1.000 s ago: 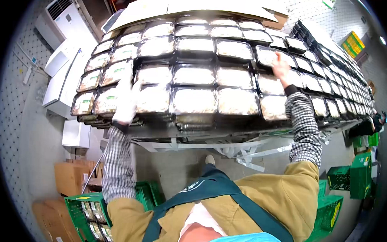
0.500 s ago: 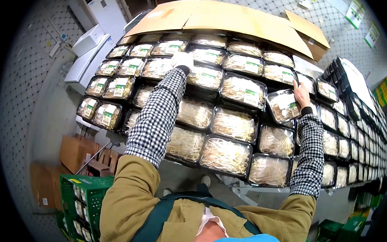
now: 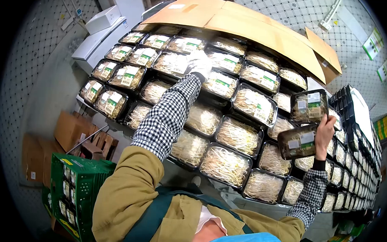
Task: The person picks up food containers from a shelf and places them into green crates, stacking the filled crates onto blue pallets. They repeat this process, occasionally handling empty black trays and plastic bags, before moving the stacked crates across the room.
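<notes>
Where the right hand [image 3: 326,135] works: it curls around the outer edges of two packs and appears to grip both, the upper pack [image 3: 308,107] and the lower pack [image 3: 297,144], over the right part of the rows of packs [image 3: 240,137].
Left hand [image 3: 199,63]: gloved in white, it reaches among the labelled packs [image 3: 220,84]; glare blurs the fingers, so whether it grips one cannot be told.
Grip: both packs seem held by their edges only, so firm, even pressure on the rims suits them better than a squeeze on the clear tops.
Tilt: keeping each pack near level probably stops the contents from sliding to one end.
Clearance: the lower pack overlaps a corner of an unlabelled pack [image 3: 272,161] in the view; keeping it well above that rim should avoid knocks.
Right hand, half a second earlier: it holds one tilted pack among the rows; now two packs show at it, nearer the person.
Left hand, half a second earlier: it reaches to about the same spot.
View: the rows and the cardboard [image 3: 256,31] now sit farther right and slope more.
</notes>
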`<state>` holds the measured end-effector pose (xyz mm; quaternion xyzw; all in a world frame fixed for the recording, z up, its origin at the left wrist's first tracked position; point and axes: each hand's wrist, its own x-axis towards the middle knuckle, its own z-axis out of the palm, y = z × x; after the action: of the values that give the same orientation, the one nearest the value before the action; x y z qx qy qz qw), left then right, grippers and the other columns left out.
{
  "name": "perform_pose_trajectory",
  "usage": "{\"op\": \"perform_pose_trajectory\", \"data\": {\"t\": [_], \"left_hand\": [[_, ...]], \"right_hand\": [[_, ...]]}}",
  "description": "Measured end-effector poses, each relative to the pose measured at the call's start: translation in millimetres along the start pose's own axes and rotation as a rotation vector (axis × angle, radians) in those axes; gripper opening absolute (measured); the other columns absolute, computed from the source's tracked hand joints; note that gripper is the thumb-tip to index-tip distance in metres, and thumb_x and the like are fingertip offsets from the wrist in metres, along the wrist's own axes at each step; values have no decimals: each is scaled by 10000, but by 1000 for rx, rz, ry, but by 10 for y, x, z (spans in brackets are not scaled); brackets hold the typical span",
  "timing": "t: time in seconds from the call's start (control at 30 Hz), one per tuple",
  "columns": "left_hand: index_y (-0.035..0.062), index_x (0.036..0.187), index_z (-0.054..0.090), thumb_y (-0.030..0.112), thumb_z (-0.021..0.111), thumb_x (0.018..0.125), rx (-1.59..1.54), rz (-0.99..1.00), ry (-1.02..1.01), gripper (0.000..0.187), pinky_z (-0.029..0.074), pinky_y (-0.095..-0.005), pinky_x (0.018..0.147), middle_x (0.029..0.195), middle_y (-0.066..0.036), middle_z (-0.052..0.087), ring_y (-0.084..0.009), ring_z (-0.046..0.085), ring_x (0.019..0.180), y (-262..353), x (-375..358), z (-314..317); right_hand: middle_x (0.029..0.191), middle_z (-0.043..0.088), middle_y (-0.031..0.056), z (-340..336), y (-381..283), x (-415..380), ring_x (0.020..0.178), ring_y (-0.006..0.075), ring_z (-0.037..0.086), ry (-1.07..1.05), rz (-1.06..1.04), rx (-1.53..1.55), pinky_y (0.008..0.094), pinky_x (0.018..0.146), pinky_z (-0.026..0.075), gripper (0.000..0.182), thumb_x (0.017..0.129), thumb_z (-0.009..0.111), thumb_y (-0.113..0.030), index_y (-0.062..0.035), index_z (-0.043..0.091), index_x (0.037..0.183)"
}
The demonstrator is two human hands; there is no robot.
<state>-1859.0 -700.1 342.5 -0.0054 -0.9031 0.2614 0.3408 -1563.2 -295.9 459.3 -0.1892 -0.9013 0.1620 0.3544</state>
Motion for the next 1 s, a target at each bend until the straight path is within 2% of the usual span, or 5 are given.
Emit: {"op": "perform_pose_trajectory", "data": {"t": [0.1, 0.2, 0.73, 0.83, 1.0], "left_hand": [[-70, 1034, 548, 476, 391, 863, -714, 43, -433, 592, 272, -558, 992, 1102, -226, 518, -319, 465, 1122, -324, 87, -527], [-50, 1094, 549, 478, 445, 852, -774, -111, -485, 591, 251, -534, 1012, 1122, -208, 534, -345, 473, 1103, -251, 139, -464], [72, 969, 670, 243, 612, 837, -648, -130, -583, 224, 465, -300, 866, 978, -99, 652, -192, 618, 947, -316, 224, -372], [32, 903, 678, 230, 466, 873, -923, -254, -559, 291, 488, -441, 770, 894, -167, 676, -286, 655, 857, -292, 301, -258], [55, 895, 683, 320, 682, 647, -1063, 335, -293, 364, 522, -421, 696, 849, -122, 668, -266, 649, 774, -477, 439, -732]], "right_hand": [[703, 543, 217, -191, -87, -121, 605, 383, 559, -6, -59, -69, 431, 519, 405, 194, 964, 440, -191, -10, 393, 914], [697, 522, 208, -283, -118, -238, 597, 383, 545, -29, -112, -80, 432, 514, 397, 180, 958, 458, -171, -10, 394, 911], [711, 546, 119, -430, -358, -583, 587, 173, 521, 27, -266, -42, 308, 518, 418, 159, 941, 515, -125, 9, 434, 970], [732, 557, 128, -448, -374, -590, 600, 181, 531, 57, -219, -38, 299, 533, 430, 166, 935, 528, -126, 17, 457, 979], [779, 562, 178, -514, -355, -463, 625, 293, 550, 132, -355, -204, 361, 546, 436, 201, 945, 509, -193, 8, 507, 954]]}}
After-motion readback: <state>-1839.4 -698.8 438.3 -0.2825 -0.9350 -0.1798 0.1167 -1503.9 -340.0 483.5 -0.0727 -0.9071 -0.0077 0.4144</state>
